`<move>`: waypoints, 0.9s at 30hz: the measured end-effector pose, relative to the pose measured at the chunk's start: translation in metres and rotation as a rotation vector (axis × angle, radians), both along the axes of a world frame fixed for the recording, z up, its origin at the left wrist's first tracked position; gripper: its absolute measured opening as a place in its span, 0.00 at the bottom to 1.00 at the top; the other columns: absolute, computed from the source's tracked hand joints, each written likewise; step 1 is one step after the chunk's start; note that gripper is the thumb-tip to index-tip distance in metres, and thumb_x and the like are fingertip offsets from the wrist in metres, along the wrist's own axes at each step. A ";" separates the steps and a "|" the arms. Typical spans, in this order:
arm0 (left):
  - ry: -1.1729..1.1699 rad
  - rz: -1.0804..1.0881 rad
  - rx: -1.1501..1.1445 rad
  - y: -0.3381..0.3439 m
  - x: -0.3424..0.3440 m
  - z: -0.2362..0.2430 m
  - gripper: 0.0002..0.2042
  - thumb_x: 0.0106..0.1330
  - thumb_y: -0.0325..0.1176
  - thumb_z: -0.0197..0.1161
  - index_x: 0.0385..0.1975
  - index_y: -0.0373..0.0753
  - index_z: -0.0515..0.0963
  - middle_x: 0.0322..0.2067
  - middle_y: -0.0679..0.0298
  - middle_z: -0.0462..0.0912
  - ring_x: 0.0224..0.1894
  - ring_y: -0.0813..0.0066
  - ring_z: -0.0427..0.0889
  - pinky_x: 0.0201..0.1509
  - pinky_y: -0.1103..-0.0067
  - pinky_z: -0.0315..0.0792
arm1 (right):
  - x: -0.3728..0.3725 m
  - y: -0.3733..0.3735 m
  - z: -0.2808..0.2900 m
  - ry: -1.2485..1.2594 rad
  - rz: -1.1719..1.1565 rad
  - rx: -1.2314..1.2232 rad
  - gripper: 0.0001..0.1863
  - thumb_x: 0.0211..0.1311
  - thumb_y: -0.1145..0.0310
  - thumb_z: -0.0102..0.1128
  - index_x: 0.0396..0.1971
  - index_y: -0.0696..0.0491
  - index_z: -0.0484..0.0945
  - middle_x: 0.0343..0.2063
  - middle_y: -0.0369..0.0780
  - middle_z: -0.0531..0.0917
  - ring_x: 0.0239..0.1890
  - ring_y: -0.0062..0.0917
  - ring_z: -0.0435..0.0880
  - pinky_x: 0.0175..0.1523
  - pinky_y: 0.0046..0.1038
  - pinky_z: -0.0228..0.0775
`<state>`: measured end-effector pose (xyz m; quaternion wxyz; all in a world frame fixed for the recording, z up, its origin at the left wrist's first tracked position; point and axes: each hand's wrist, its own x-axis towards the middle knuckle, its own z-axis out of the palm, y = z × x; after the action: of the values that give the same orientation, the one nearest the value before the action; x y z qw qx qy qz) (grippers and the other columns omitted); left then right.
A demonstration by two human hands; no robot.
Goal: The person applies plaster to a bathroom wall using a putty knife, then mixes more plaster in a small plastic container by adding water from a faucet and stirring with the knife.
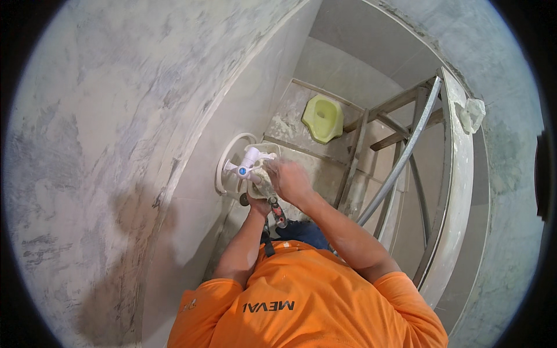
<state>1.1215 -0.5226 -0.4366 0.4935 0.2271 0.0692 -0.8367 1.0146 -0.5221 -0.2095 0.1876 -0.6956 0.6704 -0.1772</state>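
A yellow-green squat pan (323,119) lies left of a metal-braced stand (461,185) bearing a crumpled whitish wad (473,115).

1. Two bare hands in view, one left (259,204), one right (290,181)!
2. Just one white plastic tap with a round blue cap (251,158).
3. One looped white flexible hose (219,180), that's the lot.
4. A single yellow-green ceramic squat toilet (322,119).
5. One crumpled whitish plastic bag (471,114), count it!
6. And one short-sleeved orange cloth T-shirt (307,284), one pair of dark-blue trousers (304,233).
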 end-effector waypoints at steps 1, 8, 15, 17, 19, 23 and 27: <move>0.082 -0.044 -0.021 0.002 0.001 -0.001 0.26 0.76 0.57 0.45 0.61 0.46 0.74 0.56 0.61 0.80 0.58 0.61 0.80 0.64 0.61 0.74 | 0.000 0.005 -0.001 0.010 0.031 0.042 0.15 0.64 0.66 0.60 0.48 0.53 0.82 0.34 0.50 0.83 0.36 0.51 0.82 0.43 0.49 0.75; 0.315 -0.114 -0.061 0.004 -0.006 -0.002 0.24 0.74 0.53 0.48 0.58 0.43 0.76 0.50 0.58 0.82 0.53 0.55 0.81 0.62 0.55 0.74 | -0.009 0.061 -0.030 -0.140 -0.056 -0.061 0.33 0.59 0.58 0.68 0.62 0.57 0.71 0.45 0.56 0.82 0.51 0.54 0.80 0.54 0.46 0.74; 0.002 -0.197 0.085 0.004 -0.039 -0.011 0.21 0.72 0.52 0.50 0.52 0.44 0.79 0.46 0.63 0.84 0.49 0.61 0.82 0.56 0.60 0.77 | -0.030 0.085 -0.066 -0.119 -0.210 0.457 0.48 0.58 0.56 0.69 0.70 0.62 0.52 0.49 0.63 0.77 0.55 0.61 0.76 0.59 0.50 0.71; 0.131 -0.274 0.111 0.003 -0.056 -0.004 0.23 0.71 0.54 0.49 0.53 0.45 0.79 0.47 0.63 0.83 0.49 0.60 0.83 0.55 0.60 0.77 | -0.046 0.092 -0.071 -0.018 -0.166 0.434 0.42 0.60 0.59 0.66 0.68 0.63 0.55 0.47 0.63 0.78 0.52 0.61 0.78 0.59 0.49 0.71; 0.106 -0.336 0.135 0.004 -0.067 0.013 0.24 0.71 0.54 0.48 0.55 0.44 0.78 0.49 0.61 0.83 0.51 0.58 0.82 0.59 0.60 0.75 | -0.062 0.088 -0.043 0.007 -0.232 0.468 0.38 0.61 0.61 0.65 0.66 0.63 0.59 0.45 0.63 0.79 0.51 0.60 0.79 0.58 0.49 0.72; 0.109 -0.435 0.109 0.003 -0.098 0.067 0.27 0.71 0.57 0.46 0.59 0.45 0.76 0.54 0.60 0.81 0.55 0.57 0.80 0.62 0.59 0.74 | -0.116 0.092 0.016 0.047 -0.305 0.349 0.25 0.62 0.64 0.63 0.56 0.62 0.73 0.40 0.59 0.84 0.47 0.56 0.82 0.55 0.49 0.74; 0.186 -0.439 0.063 -0.005 -0.114 0.105 0.27 0.72 0.55 0.46 0.60 0.45 0.75 0.56 0.58 0.80 0.56 0.55 0.80 0.62 0.55 0.74 | -0.132 0.100 0.102 0.019 -0.335 0.202 0.20 0.62 0.69 0.62 0.52 0.59 0.77 0.39 0.57 0.84 0.45 0.54 0.83 0.52 0.48 0.73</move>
<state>1.0076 -0.5276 -0.3312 0.2840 0.1740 0.0892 -0.9387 0.8823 -0.4222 -0.1072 0.2180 -0.5537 0.7929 -0.1310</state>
